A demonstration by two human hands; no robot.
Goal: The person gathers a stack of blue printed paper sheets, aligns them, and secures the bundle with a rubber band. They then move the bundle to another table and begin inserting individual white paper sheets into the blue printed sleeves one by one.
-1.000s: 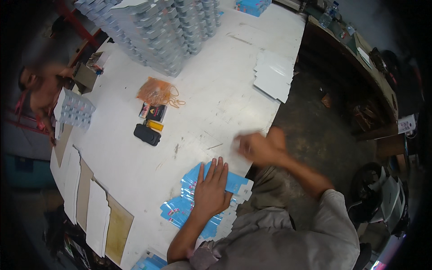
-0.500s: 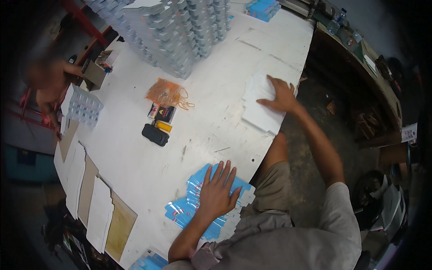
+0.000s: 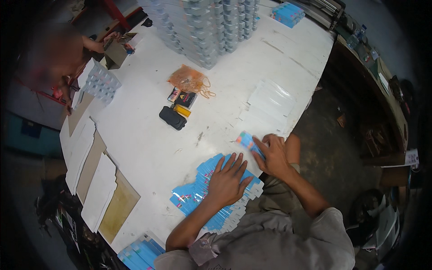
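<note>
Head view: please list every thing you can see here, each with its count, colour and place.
White table: one, fills the middle.
Fanned cards: many, blue, near table edge, under the left hand.
Single card: one, blue with pink, at the right hand's fingertips.
Clear sleeves: a spread pile, whitish, right table edge.
Stacked clear boxes: many, grey-blue, far end.
Blue packs: a small stack, far right corner.
Rubber bands in bag: one bag, orange, centre.
Black case: one, centre.
Cardboard sheets: several, white and brown, left edge.
Another person: one, far left.
Left hand: flat on the fan.
Right hand: fingers on the single card.
</note>
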